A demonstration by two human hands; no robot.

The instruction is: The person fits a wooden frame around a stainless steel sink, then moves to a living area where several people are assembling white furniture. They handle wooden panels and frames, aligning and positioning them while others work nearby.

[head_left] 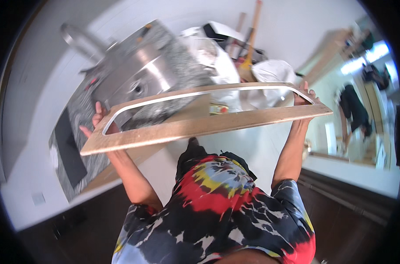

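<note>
Both my hands hold a long, light-brown wooden panel (200, 126) out in front of my body. A long rounded slot is cut through it, edged in white. My left hand (97, 118) grips the left end from beneath, its fingers showing past the far edge. At the right end, my right hand (306, 89) is wrapped round the panel, with fingertips over the far edge and part of the palm visible through the slot. The panel's left end sits lower in the picture than its right end.
Beyond the panel's left side is a grey marbled countertop (189, 64) with a steel sink (162, 72) and a curved faucet (79, 42). White sacks (275, 70) and a long-handled wooden tool (253, 37) stand ahead. A person in dark clothing (356, 108) bends at the far right.
</note>
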